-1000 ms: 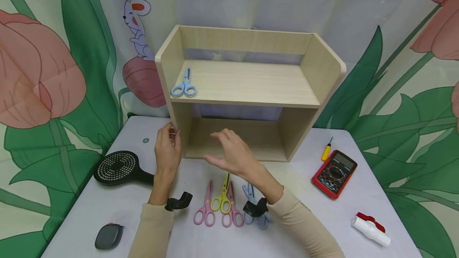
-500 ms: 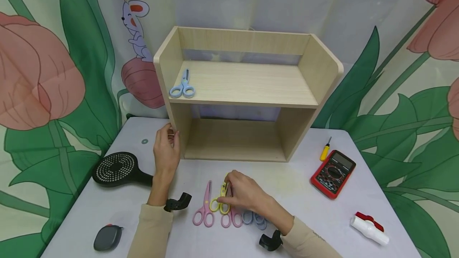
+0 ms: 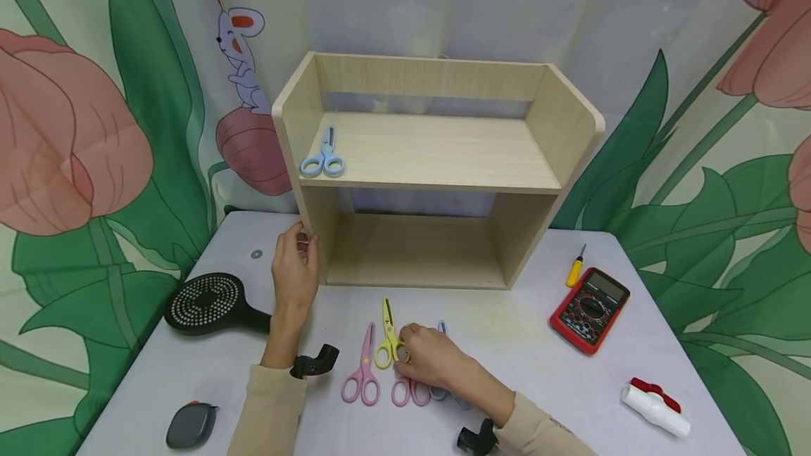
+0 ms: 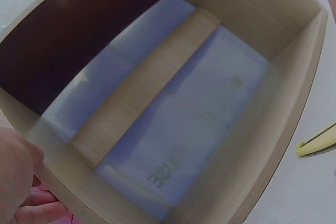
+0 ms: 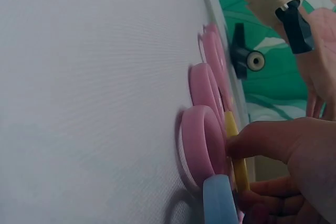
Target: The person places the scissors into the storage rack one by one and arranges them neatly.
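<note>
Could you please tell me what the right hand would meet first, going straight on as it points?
The right hand pinches the yellow scissors; just past them, the leftmost pink scissors would likely come first, though the hand's exact height is unclear.

Beige sleeves (image 3: 269,407), black wrist mounts (image 3: 312,363), bare hands (image 3: 295,273)

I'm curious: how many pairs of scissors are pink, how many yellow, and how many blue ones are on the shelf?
Pink scissors: 2
Yellow scissors: 1
Blue scissors on the shelf: 1
Total: 4
</note>
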A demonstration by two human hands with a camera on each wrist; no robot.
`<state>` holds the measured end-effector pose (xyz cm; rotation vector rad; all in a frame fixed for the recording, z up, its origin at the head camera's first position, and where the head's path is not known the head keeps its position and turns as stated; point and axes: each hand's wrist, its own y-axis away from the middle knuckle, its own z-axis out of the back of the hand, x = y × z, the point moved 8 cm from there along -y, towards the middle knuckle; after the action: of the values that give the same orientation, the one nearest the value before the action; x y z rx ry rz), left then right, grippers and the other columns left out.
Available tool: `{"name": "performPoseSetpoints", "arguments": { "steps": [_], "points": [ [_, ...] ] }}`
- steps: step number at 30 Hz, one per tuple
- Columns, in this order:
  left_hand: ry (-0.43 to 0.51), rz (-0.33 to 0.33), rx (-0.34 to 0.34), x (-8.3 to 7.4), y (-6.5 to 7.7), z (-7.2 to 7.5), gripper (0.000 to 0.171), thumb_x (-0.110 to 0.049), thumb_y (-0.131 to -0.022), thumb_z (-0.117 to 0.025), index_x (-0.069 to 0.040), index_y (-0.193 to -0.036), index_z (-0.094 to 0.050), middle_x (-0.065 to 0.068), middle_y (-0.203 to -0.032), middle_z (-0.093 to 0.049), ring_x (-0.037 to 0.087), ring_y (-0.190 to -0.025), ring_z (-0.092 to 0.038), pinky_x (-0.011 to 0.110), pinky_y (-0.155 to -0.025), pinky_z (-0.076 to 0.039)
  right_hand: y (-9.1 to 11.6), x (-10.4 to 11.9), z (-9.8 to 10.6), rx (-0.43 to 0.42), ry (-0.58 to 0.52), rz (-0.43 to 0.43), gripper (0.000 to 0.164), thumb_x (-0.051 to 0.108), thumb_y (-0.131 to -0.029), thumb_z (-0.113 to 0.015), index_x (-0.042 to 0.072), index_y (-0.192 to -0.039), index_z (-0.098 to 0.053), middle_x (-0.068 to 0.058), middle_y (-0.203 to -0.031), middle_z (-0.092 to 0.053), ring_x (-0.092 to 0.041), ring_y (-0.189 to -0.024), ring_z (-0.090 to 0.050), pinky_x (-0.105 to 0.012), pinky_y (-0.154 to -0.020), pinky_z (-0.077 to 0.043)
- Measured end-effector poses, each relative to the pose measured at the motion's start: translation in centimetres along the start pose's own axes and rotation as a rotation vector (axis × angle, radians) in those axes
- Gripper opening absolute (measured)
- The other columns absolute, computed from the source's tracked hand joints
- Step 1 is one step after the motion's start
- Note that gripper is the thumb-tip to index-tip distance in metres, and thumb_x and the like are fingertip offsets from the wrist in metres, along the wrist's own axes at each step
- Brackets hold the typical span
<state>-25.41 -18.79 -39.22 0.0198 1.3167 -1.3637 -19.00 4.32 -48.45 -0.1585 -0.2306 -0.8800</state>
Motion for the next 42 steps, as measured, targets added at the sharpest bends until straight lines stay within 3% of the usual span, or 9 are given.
{"name": "performPoseSetpoints", "arguments": {
  "steps": [6,14,18,23,32,37,42],
  "points": [
    [0.003,0.012,0.011,0.1,0.0,0.0,0.034,-0.010,-0.098,-0.062,0.003,-0.129,-0.055,0.024,-0.106,-0.060,0.034,-0.091,-0.067,0.045,-0.077,-0.063,-0.3,-0.4,0.2,-0.043,-0.058,-0.036,0.029,0.021,-0.079,-0.075,0.000,-0.097,-0.067,0.000,-0.074,-0.058,-0.005,-0.060,-0.042,-0.017,-0.048,-0.037],
    [-0.003,0.022,0.029,0.2,0.1,-0.1,0.035,-0.011,-0.099,-0.062,0.002,-0.130,-0.054,0.024,-0.108,-0.060,0.034,-0.092,-0.067,0.046,-0.079,-0.063,-0.6,-1.3,0.2,-0.088,-0.132,-0.076,0.026,0.022,-0.074,-0.074,0.005,-0.091,-0.063,0.006,-0.069,-0.051,-0.005,-0.058,-0.041,-0.017,-0.046,-0.035],
    [-0.004,0.019,0.029,0.1,0.1,-0.1,0.035,-0.011,-0.099,-0.062,0.002,-0.130,-0.054,0.024,-0.108,-0.060,0.034,-0.092,-0.067,0.046,-0.078,-0.063,-0.4,-1.1,1.5,-0.159,-0.186,-0.047,0.026,0.021,-0.074,-0.072,0.005,-0.093,-0.065,0.007,-0.069,-0.052,-0.002,-0.056,-0.041,-0.015,-0.045,-0.035],
    [-0.007,0.021,0.024,0.1,0.1,0.0,0.034,-0.011,-0.099,-0.062,0.002,-0.130,-0.055,0.024,-0.107,-0.060,0.034,-0.092,-0.067,0.046,-0.078,-0.063,0.1,0.4,5.1,-0.278,-0.195,0.040,0.033,0.021,-0.078,-0.074,0.003,-0.104,-0.066,0.005,-0.074,-0.057,-0.001,-0.060,-0.046,-0.011,-0.050,-0.039],
    [-0.001,0.024,0.011,0.2,0.1,0.1,0.035,-0.011,-0.098,-0.063,0.003,-0.129,-0.055,0.024,-0.107,-0.060,0.034,-0.091,-0.067,0.047,-0.077,-0.062,0.4,4.1,14.8,-0.587,-0.123,0.266,0.039,0.016,-0.075,-0.081,0.002,-0.107,-0.065,0.000,-0.073,-0.054,-0.004,-0.060,-0.044,-0.007,-0.050,-0.036],
    [0.011,0.018,0.010,0.3,0.0,0.1,0.034,-0.009,-0.098,-0.063,0.003,-0.129,-0.055,0.023,-0.108,-0.061,0.033,-0.092,-0.067,0.046,-0.076,-0.062,-1.5,4.4,19.8,-0.679,-0.115,0.253,0.035,0.015,-0.077,-0.079,-0.001,-0.105,-0.065,-0.003,-0.075,-0.058,-0.008,-0.063,-0.049,-0.015,-0.052,-0.043],
    [0.028,0.013,0.008,0.3,0.0,0.0,0.034,-0.008,-0.098,-0.063,0.003,-0.129,-0.056,0.023,-0.108,-0.061,0.033,-0.092,-0.067,0.045,-0.075,-0.062,-4.8,3.7,23.7,-0.685,-0.120,0.139,0.032,0.021,-0.080,-0.072,0.000,-0.104,-0.068,-0.004,-0.073,-0.059,-0.012,-0.061,-0.051,-0.022,-0.052,-0.043]
  ]
}}
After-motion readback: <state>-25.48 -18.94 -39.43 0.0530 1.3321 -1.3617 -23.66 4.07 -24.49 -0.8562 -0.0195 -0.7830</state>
